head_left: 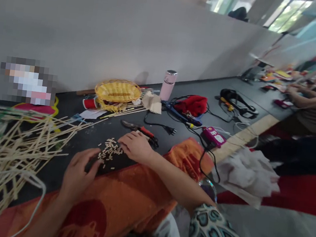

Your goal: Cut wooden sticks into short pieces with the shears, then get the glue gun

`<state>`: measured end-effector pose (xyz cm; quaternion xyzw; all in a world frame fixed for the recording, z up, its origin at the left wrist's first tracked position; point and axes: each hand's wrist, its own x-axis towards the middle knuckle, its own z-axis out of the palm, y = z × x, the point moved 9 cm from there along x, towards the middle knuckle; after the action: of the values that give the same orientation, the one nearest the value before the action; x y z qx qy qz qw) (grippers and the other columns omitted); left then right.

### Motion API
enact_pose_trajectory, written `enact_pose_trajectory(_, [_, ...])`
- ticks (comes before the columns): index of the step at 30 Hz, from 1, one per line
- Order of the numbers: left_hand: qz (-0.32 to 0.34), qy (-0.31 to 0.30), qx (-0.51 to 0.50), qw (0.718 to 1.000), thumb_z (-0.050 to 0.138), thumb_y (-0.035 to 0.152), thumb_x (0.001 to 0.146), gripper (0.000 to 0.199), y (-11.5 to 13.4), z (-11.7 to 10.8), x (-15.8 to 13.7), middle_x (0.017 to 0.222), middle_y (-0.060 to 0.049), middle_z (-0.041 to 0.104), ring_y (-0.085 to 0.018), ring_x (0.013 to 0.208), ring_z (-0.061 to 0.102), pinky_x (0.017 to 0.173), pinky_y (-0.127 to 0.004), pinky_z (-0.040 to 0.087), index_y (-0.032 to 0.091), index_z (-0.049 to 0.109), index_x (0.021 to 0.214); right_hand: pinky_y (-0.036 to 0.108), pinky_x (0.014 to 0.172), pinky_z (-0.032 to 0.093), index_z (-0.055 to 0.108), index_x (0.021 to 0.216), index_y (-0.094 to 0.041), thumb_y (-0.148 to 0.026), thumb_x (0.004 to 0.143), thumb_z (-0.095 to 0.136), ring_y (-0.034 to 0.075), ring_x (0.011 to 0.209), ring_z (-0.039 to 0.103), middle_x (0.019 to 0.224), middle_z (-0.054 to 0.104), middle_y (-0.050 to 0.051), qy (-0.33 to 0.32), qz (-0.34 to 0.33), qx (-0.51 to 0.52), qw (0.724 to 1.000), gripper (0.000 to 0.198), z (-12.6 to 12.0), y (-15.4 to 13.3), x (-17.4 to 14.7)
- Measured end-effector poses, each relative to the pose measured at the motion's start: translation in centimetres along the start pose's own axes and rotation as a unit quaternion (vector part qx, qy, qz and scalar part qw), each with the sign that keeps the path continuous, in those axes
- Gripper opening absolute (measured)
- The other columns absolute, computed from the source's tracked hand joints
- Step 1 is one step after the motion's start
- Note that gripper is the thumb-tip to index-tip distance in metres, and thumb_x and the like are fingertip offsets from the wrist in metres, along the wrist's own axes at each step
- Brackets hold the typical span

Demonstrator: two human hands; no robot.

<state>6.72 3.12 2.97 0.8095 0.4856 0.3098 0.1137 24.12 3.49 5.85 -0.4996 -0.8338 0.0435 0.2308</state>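
A small pile of short, pale cut stick pieces [110, 149] lies on the dark table, between my two hands. My left hand [79, 168] curves at the pile's left edge, thumb and fingers apart, holding nothing that I can see. From the other side, my right hand [136, 146] lies palm down, its fingers stretched toward the pieces. Just behind that hand rests a pair of pruning shears [130, 125], and red-handled cutters [148, 132] are beside it, partly hidden. An orange towel [135, 185] spreads under my forearms along the table's front edge.
Long thin sticks [17, 147] heap up at the left, with a white cable [40, 186] across them. Farther back stand a yellow basket [118, 91] and a pink bottle [168, 85]. Cords and a purple power box [213, 137] lie right. Another person's arm [307, 100] shows far right.
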Motion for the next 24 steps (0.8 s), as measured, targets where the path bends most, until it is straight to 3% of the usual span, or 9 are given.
enact_pose_trajectory(4, [0.02,0.025,0.001,0.999,0.05,0.036,0.089,0.026,-0.2,-0.4,0.1,0.111,-0.008,0.065,-0.024,0.104,0.06,0.097,-0.039,0.044,0.02,0.063,0.105,0.032,0.092,0.036,0.061,0.109,-0.023,-0.029,0.093,0.049,0.018,0.103,0.053,0.11,0.064,0.004,0.004,0.039,-0.042,0.998,0.021,-5.7,4.9,-3.2])
enact_pose_trajectory(7, [0.033,0.024,0.01,0.999,0.049,0.036,0.089,0.025,0.0,-0.2,0.1,0.111,-0.008,0.065,-0.025,0.105,0.059,0.099,-0.041,0.042,0.021,0.063,0.103,0.031,0.095,0.037,0.063,0.108,-0.022,-0.024,0.092,0.047,0.018,0.104,0.052,0.109,0.065,0.005,0.045,0.197,-0.121,0.972,0.022,-12.1,12.6,-8.5])
enact_pose_trajectory(10, [0.029,0.035,0.008,0.999,0.049,0.036,0.089,0.027,-0.1,-0.3,0.1,0.113,-0.009,0.064,-0.025,0.105,0.059,0.1,-0.042,0.042,0.02,0.062,0.106,0.038,0.093,0.037,0.063,0.108,-0.015,-0.017,0.092,0.039,0.024,0.103,0.052,0.107,0.064,0.013,0.084,0.296,-0.166,0.937,0.029,-17.6,18.9,-15.4])
enact_pose_trajectory(12, [0.03,0.038,0.008,0.999,0.048,0.037,0.088,0.027,-0.2,-0.2,0.0,0.112,-0.009,0.064,-0.025,0.104,0.06,0.1,-0.042,0.043,0.02,0.062,0.105,0.04,0.088,0.039,0.065,0.104,-0.013,-0.014,0.088,0.04,0.026,0.096,0.055,0.1,0.065,0.015,0.094,0.349,-0.183,0.914,0.029,-19.8,22.0,-20.0])
enact_pose_trajectory(15, [0.033,0.031,0.017,0.999,0.048,0.037,0.088,0.026,-0.2,0.1,0.1,0.111,-0.009,0.065,-0.026,0.105,0.059,0.101,-0.043,0.042,0.021,0.062,0.103,0.039,0.084,0.041,0.065,0.102,-0.011,-0.016,0.087,0.04,0.025,0.091,0.056,0.097,0.066,0.015,0.097,0.391,-0.193,0.895,0.03,-20.8,24.3,-25.1])
enact_pose_trajectory(18, [0.048,0.027,0.024,0.998,0.047,0.036,0.088,0.025,0.0,0.3,0.0,0.111,-0.009,0.065,-0.026,0.105,0.06,0.102,-0.043,0.041,0.021,0.062,0.101,0.038,0.086,0.041,0.065,0.103,-0.012,-0.018,0.088,0.043,0.024,0.094,0.056,0.1,0.066,0.014,0.094,0.395,-0.192,0.893,0.027,-20.0,24.6,-26.6])
enact_pose_trajectory(21, [0.068,0.018,0.036,0.997,0.047,0.034,0.088,0.023,0.3,0.6,-0.1,0.11,-0.008,0.066,-0.026,0.104,0.06,0.102,-0.043,0.041,0.022,0.062,0.1,0.036,0.09,0.041,0.064,0.104,-0.015,-0.02,0.091,0.043,0.022,0.099,0.056,0.103,0.066,0.011,0.083,0.375,-0.186,0.904,0.025,-18.4,24.4,-24.8])
enact_pose_trajectory(24, [0.085,0.007,0.051,0.995,0.047,0.032,0.088,0.023,0.5,1.0,-0.3,0.111,-0.007,0.065,-0.026,0.105,0.06,0.101,-0.043,0.042,0.023,0.062,0.102,0.032,0.091,0.042,0.062,0.109,-0.017,-0.021,0.094,0.042,0.019,0.103,0.055,0.109,0.064,0.01,0.07,0.351,-0.179,0.916,0.025,-16.6,24.8,-20.9])
